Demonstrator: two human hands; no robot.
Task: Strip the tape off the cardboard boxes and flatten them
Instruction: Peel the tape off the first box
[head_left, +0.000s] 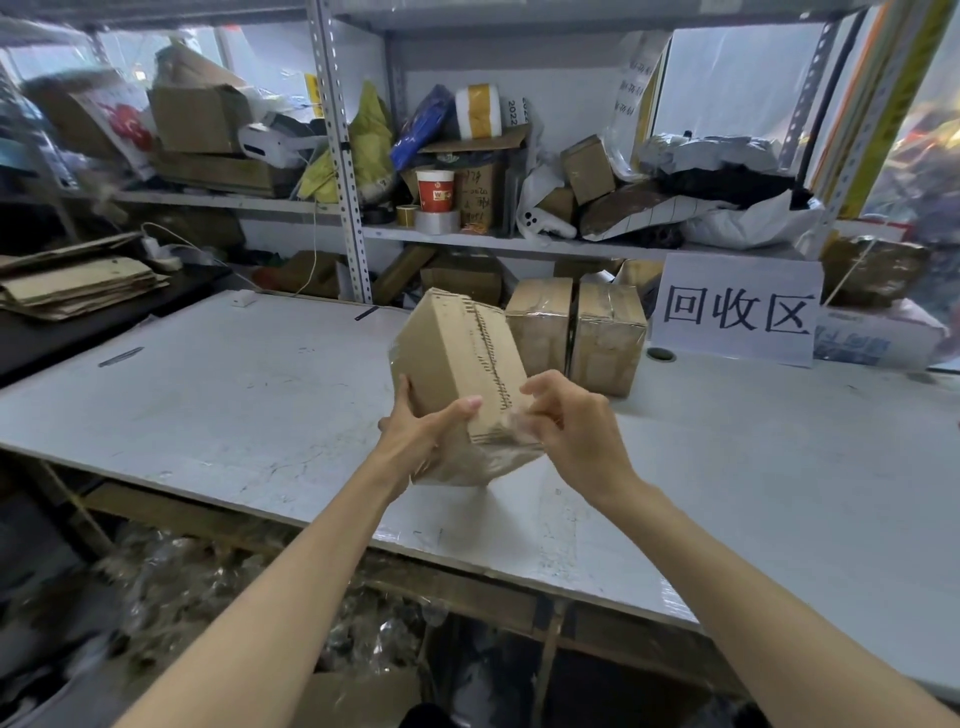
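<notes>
Head view: small brown cardboard box (457, 353), left grip (421, 431) curled round near cnr, right grip (571, 421) pinching clear tape (514, 423). I reckon box light, stiff; tape slick, so hold edges.

A scuffed white worktop (208, 395) carries a thin grey tool (120, 357) near its left edge. A white sign (737, 312) with three black characters stands at its back right. The metal shelf (519, 244) behind holds a red-and-white cup (435, 190), a yellow bag (371, 140) and a blue bag (421, 124).
</notes>
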